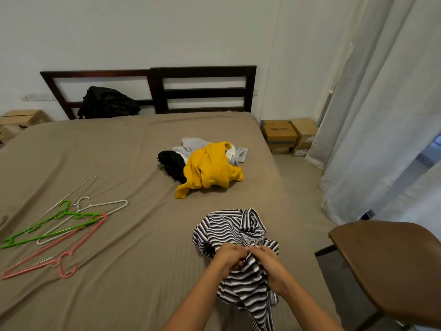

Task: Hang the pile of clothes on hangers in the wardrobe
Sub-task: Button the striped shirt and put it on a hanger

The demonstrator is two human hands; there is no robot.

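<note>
striped shirt: a black-and-white striped shirt [235, 235] is bunched at the near edge of the bed, partly lifted, its lower end trailing toward the bottom of the view; both hands grasp it near its middle
left hand: the left hand [230, 258] has its fingers curled into the striped fabric, pinching a fold; it sits just beside the other hand
right hand: the right hand [270, 266] is likewise clenched on the shirt, fingers tucked into the cloth; the two hands nearly touch
pile of clothes: a pile of clothes [205, 163] lies farther up the bed, well apart from the shirt; a yellow garment [210, 169] on top, a black one [171, 163] at its left, grey fabric [191, 145] behind
hangers: a loose cluster of hangers [59, 225] lies on the left of the bed; green, white, pink and thin wire ones overlapping
bed: a bed [119, 271] with a taupe sheet; dark wooden headboard [202, 89] against the wall; a black bag [107, 102] leaning on it
surroundings: cardboard boxes [288, 136] on the floor right of the bed; pale curtains [381, 115]; a brown chair [391, 266] at the right
</note>
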